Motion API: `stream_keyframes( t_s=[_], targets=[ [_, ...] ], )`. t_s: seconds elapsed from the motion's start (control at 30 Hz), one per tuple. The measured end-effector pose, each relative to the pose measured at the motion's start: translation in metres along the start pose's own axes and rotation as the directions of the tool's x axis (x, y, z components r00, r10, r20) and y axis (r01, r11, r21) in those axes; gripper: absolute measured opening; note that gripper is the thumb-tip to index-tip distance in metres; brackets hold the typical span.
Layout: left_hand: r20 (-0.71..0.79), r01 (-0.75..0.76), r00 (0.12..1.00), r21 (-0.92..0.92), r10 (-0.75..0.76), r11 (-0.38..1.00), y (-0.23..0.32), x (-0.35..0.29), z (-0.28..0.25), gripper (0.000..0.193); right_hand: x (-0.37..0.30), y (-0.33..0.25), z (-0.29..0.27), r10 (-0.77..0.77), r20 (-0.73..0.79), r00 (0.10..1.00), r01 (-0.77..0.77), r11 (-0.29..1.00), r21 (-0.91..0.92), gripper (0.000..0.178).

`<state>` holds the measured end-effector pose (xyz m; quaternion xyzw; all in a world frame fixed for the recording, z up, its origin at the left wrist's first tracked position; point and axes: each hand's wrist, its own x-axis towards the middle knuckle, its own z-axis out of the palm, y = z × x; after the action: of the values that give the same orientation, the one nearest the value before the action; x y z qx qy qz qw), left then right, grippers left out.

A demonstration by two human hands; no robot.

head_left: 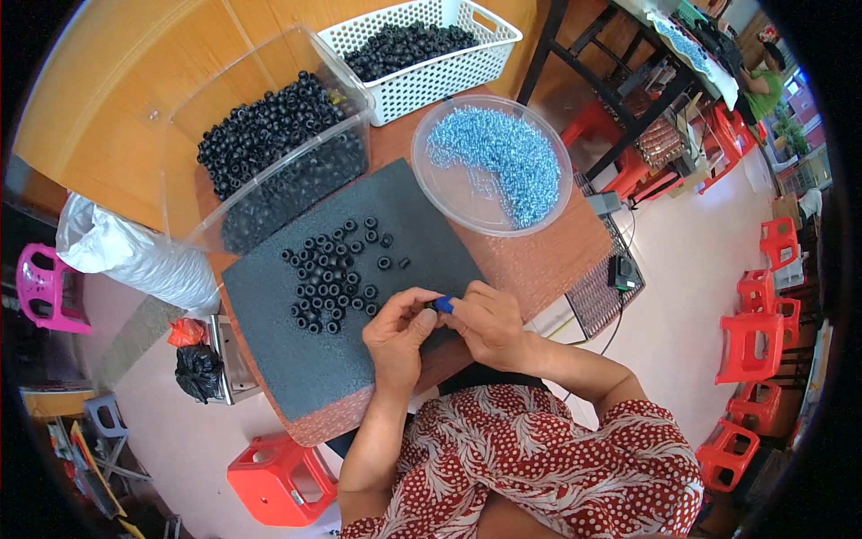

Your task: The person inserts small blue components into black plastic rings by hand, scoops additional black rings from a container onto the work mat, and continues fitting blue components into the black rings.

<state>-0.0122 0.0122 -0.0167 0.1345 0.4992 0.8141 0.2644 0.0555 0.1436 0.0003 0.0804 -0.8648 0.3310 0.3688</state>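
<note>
Just over the near edge of a dark grey mat (269,359), my two hands meet. My right hand (492,325) grips a small blue tool (442,304) that looks like a short handle; most of it is hidden by the fingers. My left hand (398,334) is pinched at the tool's left end, around a small dark piece that looks like one of the black rings. Several loose black rings (328,283) lie in a cluster on the mat, left of my hands. A round clear tray (458,202) of shiny light-blue small pieces (530,166) stands beyond my right hand.
A clear plastic bin (193,216) of black rings stands at the mat's far left, beside a white perforated basket (449,76) of similar black pieces. A white sack (144,256) leans left of the table. Red stools (278,481) stand around; a person (763,90) is far right.
</note>
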Motion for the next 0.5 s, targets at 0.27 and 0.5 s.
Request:
stream_keyframes(
  t_s=[0.27,0.5],
  targets=[
    [0.044,0.006,0.999,-0.100,-0.002,0.995,0.002,-0.002,-0.004,0.019,0.028,0.025,-0.001,0.173,0.034,0.984,-0.174,0.985,0.010,0.021],
    [0.161,0.014,0.986,-0.297,0.035,0.955,0.003,0.006,-0.007,0.018,0.052,0.052,0.026,0.005,0.187,0.982,0.023,0.989,-0.146,0.018]
  ],
)
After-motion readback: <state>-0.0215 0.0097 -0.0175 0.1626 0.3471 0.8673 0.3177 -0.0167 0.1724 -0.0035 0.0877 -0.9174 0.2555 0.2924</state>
